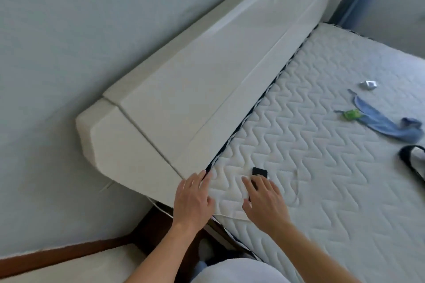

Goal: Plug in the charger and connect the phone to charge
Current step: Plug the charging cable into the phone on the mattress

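A black phone point(259, 172) lies flat on the white quilted mattress point(322, 190), near the corner by the headboard. My right hand point(264, 200) rests over the phone's near part with fingers spread, so only its far end shows. My left hand point(193, 197) lies flat with fingers apart, its fingertips at the dark gap between mattress and padded white headboard point(184, 99). A thin white cable point(158, 208) runs under the headboard's lower corner. No charger plug or wall socket is visible.
A blue cloth point(391, 126), a small green object point(350, 114) and a small white packet point(369, 84) lie further out on the mattress. A bag with a black strap point(411, 161) sits at the right edge. A pale wall point(57, 53) stands left, above a brown baseboard.
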Motion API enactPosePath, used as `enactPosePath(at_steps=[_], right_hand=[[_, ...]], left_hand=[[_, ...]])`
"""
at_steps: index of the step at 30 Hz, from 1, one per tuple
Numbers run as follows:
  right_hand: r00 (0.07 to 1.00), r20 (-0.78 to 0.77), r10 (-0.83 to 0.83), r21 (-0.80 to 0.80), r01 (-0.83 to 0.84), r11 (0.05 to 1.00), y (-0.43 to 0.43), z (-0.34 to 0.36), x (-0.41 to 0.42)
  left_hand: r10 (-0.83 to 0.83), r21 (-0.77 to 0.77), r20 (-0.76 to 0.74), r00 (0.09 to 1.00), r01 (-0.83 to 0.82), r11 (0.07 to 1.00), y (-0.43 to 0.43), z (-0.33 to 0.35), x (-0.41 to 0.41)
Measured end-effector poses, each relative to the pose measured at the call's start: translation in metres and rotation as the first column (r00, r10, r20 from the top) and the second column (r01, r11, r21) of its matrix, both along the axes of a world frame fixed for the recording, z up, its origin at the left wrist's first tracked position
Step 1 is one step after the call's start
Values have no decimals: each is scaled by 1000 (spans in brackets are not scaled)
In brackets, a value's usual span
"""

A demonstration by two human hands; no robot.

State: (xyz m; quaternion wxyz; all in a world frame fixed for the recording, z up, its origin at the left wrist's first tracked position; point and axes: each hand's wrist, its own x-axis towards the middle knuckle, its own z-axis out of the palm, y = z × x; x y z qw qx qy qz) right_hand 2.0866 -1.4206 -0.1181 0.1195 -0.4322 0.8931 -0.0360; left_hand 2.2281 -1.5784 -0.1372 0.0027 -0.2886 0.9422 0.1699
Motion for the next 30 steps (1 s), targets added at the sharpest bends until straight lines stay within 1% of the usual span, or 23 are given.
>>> enactPosePath(at_steps=[3,8,14,18,25,30], right_hand=[[991,-36,-130,32,131,991,39,0,-6],[954,-48,-295,18,296,955,91,-3,-6],[909,-27,-416,10,417,909,131,-4,-8],[903,-6,-431,20,431,902,154,-10,-22],[911,35,-411,17,411,912,185,-31,-69],[925,83,-371,24,370,929,196,-60,-105]], left_hand=[[-143,17,26,989,143,990,12,-5,-28],[-289,44,17,957,288,957,44,-7,-58],[-382,40,-2,924,382,923,74,-18,-85],[-407,39,31,913,405,913,95,-25,-103],[-384,53,112,917,380,923,124,-37,-134],[-375,41,157,914,373,927,140,-68,-158]])
